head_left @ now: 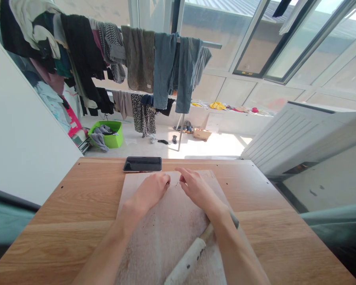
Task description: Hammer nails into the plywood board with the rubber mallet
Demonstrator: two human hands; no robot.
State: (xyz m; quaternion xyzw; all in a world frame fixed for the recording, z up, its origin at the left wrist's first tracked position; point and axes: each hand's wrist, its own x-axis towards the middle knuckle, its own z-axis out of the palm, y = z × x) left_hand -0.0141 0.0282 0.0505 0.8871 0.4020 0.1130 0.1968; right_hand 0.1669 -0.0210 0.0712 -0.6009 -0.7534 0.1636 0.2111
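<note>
A pale, worn wooden board (166, 237) lies flat under both arms. My left hand (156, 188) is over its far part, fingers curled inward; whatever they hold is hidden. Close by on the right, my right hand (195, 188) has its index finger stretched toward the left and its other fingers bent, with a gap between them. Between the hands is a tiny thin sliver (177, 184), too small to name. Beneath my right forearm lies a tool, perhaps a hammer, with a white-wrapped handle (186, 259); a dark end shows beyond the arm.
A black phone (142, 164) rests past the board's far left corner on the wooden table (74, 225). Beyond the table edge stand a laundry rack with hanging jeans (163, 71) and a green basket (114, 136). A white ribbed panel (296, 138) is at the right.
</note>
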